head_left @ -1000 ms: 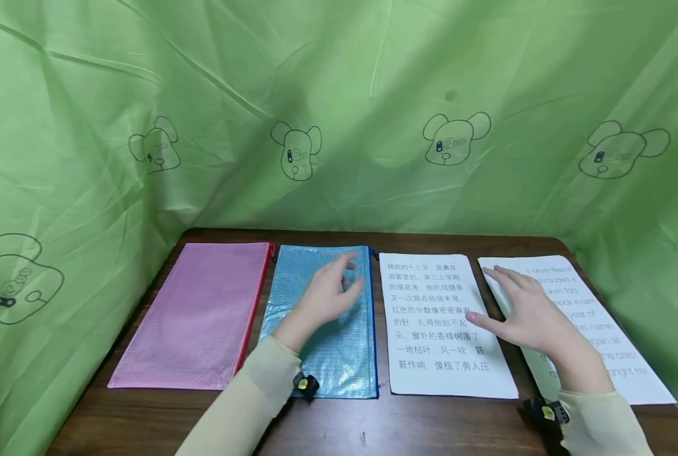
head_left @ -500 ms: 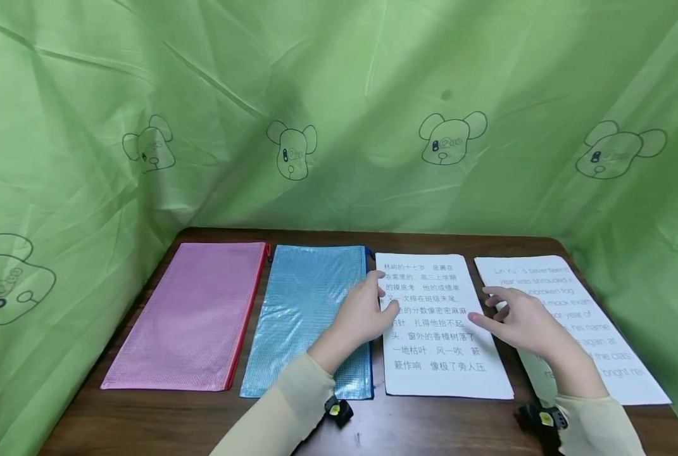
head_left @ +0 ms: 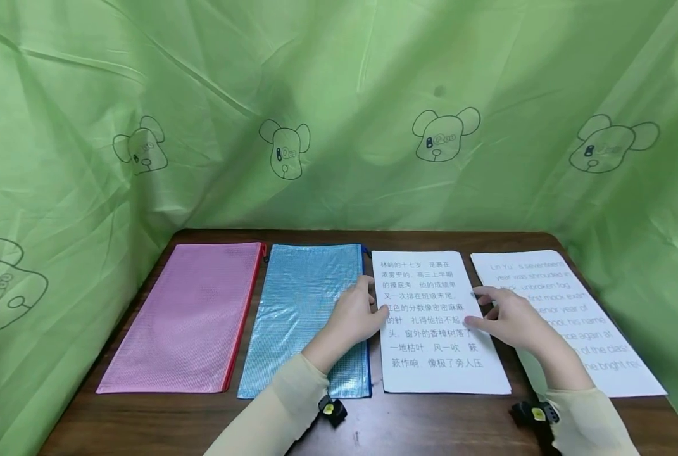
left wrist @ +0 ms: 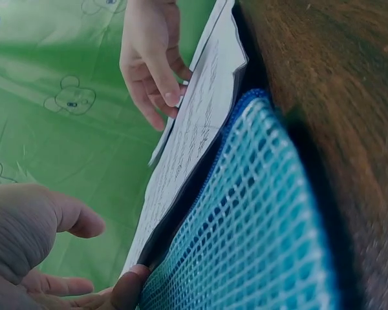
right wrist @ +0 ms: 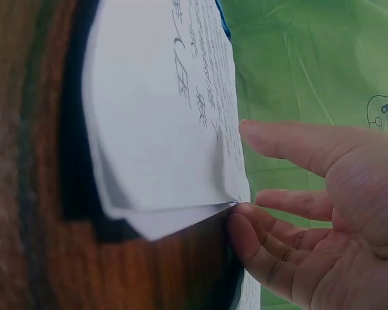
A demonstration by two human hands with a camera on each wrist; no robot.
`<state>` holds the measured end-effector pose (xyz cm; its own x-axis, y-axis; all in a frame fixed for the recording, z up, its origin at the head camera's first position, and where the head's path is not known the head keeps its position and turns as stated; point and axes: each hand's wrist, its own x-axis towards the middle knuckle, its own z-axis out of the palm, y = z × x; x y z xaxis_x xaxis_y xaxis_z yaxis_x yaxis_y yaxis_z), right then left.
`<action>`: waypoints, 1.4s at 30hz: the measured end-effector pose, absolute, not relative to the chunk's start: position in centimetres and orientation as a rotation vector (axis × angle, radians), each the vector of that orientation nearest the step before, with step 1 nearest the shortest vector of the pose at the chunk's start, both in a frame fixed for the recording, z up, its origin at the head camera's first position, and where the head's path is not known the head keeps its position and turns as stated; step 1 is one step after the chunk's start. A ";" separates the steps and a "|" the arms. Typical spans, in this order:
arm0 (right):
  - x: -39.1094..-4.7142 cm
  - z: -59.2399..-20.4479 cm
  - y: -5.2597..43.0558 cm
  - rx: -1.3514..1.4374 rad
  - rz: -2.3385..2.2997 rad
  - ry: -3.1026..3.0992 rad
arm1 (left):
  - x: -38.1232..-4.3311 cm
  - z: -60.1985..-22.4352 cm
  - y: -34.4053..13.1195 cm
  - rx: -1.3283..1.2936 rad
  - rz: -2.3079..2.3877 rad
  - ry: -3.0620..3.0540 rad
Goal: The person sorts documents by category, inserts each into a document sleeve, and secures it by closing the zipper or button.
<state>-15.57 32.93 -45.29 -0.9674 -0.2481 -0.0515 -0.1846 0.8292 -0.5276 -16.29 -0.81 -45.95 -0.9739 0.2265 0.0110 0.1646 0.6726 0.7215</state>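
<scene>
A stack of white sheets printed with Chinese text (head_left: 435, 354) lies flat between both hands. At its left edge is my left hand (head_left: 351, 320), over the blue mesh zipper pouch (head_left: 299, 304); its thumb is raised apart from the fingers in the left wrist view. My right hand (head_left: 512, 322) is at the stack's right edge. In the right wrist view, its fingertips (right wrist: 246, 236) touch the edge of the sheets (right wrist: 155, 148), while the thumb stands apart. Beneath the right hand lie sheets with English text (head_left: 618, 354), partly hidden.
A pink mesh zipper pouch (head_left: 185, 316) with a red edge lies at the far left. All items lie on a dark wooden table (head_left: 162, 421). A green curtain with bear-head drawings (head_left: 339, 190) hangs behind and at both sides.
My left hand has moved right, from over the blue pouch to the left edge of the Chinese-text sheets. The right hand has shifted slightly, its fingers coming in to that stack's right edge.
</scene>
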 end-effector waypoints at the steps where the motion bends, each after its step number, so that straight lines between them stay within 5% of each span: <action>1: -15.6 -45.3 32.9 -0.340 -0.815 2.891 | -16.3 -45.9 -0.8 0.327 1.199 2.793; 28: -15.6 -46.2 32.2 -0.268 -0.845 2.897 | -16.5 -46.7 -0.1 0.252 1.656 2.571; 42: -15.6 -45.6 32.3 -0.232 -1.629 2.591 | -18.4 -44.5 -3.0 0.370 2.068 2.196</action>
<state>-15.59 32.28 -45.63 -0.9860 -0.1655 0.0192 -0.0890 0.4259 -0.9004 -18.40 -3.04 -44.50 -0.9652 0.2453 0.0910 0.1055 0.0469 0.9933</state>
